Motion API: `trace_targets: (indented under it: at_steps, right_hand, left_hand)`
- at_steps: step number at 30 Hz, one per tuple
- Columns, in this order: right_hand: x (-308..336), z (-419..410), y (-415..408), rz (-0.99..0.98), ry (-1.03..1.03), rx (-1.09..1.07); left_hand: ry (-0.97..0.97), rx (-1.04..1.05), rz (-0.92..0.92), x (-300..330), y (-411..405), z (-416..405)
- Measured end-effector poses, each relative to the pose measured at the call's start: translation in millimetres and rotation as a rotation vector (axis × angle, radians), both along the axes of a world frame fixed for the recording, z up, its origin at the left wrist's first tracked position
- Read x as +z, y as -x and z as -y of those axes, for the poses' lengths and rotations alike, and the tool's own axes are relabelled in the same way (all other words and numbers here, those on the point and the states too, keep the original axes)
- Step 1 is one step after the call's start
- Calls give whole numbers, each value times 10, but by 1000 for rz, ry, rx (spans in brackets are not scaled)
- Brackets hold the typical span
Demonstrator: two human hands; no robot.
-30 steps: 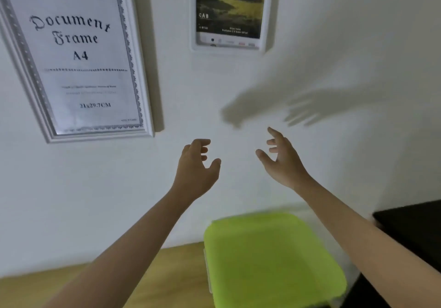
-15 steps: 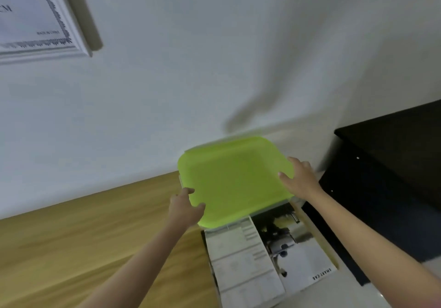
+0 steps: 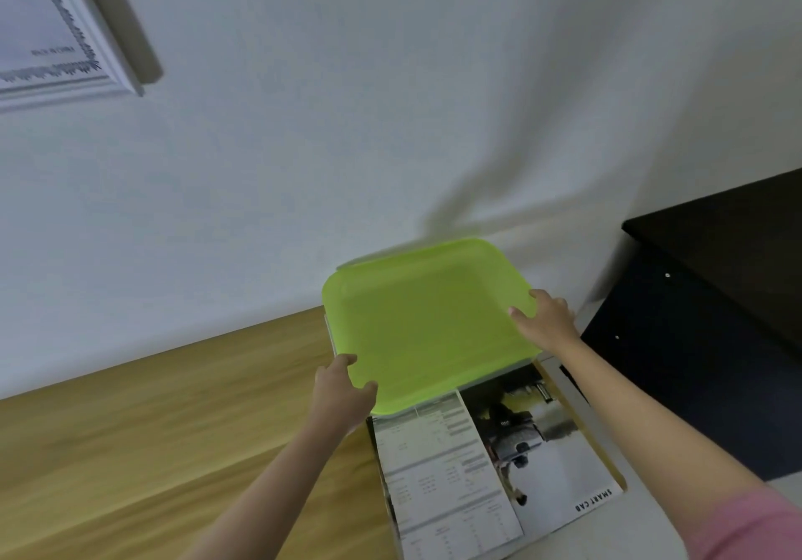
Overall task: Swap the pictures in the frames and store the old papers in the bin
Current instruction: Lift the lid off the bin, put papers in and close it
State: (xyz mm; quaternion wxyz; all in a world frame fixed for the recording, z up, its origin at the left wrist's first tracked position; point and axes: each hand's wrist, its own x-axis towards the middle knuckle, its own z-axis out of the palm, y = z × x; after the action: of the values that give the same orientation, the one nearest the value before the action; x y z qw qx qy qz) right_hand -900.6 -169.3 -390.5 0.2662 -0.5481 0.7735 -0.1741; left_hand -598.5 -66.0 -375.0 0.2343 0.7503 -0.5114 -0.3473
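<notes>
A lime-green bin lid (image 3: 427,323) lies on the floor against the white wall, with the bin under it almost wholly hidden. My left hand (image 3: 340,390) grips the lid's near left corner, thumb on top. My right hand (image 3: 547,318) holds its right edge, fingers curled over the rim. Just in front of the lid lies an open car brochure (image 3: 490,464), with a text page on its left and a car photo marked SMART CAB on its right. The corner of a white document frame (image 3: 65,34) hangs on the wall at upper left.
A dark cabinet (image 3: 711,312) stands at the right, close to my right hand. Wood-look floor (image 3: 152,438) stretches to the left of the lid and brochure. The white wall (image 3: 390,104) fills the upper part of the view.
My head has tilted down from the wall frames to the floor. Both hands dropped from mid-air onto the green lid and now grip its two sides.
</notes>
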Motion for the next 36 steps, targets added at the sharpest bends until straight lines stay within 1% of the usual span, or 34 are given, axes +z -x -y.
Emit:
trace_targets:
  at_steps: [4,8,11,15,19,22,27,30,33,36]
  right_hand:
    - [-18,46,-36,65,20,-70]
    - [-7,61,-76,22,60,-120]
    - [19,55,-79,46,107,-135]
    - [126,11,-129,80,191,-141]
    - [263,-127,-373,108,259,-140]
    - [342,-315,-734,104,290,-132]
    - [412,-772,-1632,99,291,-150]
    - [362,-1084,-2233,117,232,-147]
    - [245,-1314,-2817,126,183,-132]
    - [81,-1454,-3318,78,151,-101]
  left_hand:
    - [-7,24,-57,-28,3,17]
    - [7,46,-122,-85,-51,33]
    - [19,61,-163,-107,-90,20]
    - [102,83,-227,-70,-189,-7]
    - [194,93,-246,4,-507,-56]
    - [237,94,-260,32,-904,-173]
    - [242,124,-255,66,-1791,-537]
    - [213,156,-239,30,-2360,-835]
    - [168,203,-263,-53,-2898,-1124]
    - [109,231,-266,-199,-3385,-1351]
